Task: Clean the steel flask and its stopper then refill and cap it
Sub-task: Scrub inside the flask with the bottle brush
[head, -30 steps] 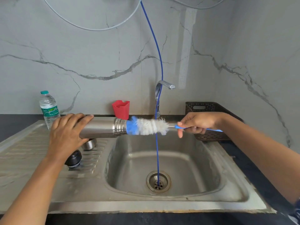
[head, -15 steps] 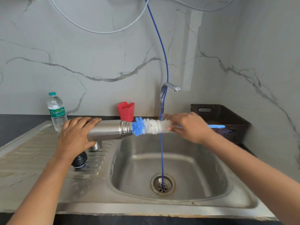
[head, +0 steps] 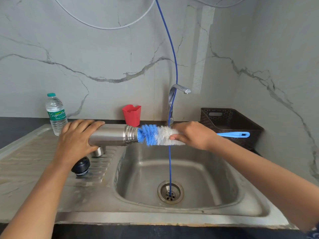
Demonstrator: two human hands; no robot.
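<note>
Head view: a steel flask [head: 110, 134] is held level above the sink [head: 155, 216] rim, its base gripped by the left hand [head: 77, 137]. A bottle brush [head: 153, 135], gripped at its white bristles by the right hand [head: 193, 135], touches the mouth. Bristles should be squeezed narrow, aligned with the neck, twisted in.

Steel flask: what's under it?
On the drainboard, a steel cup shows partly below the flask; the black stopper sits nearer. The left hand hides the rest.

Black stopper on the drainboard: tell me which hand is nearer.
Left. The left hand grips the flask close beside the stopper; the right hand holds the brush over the basin, far to its right.
</note>
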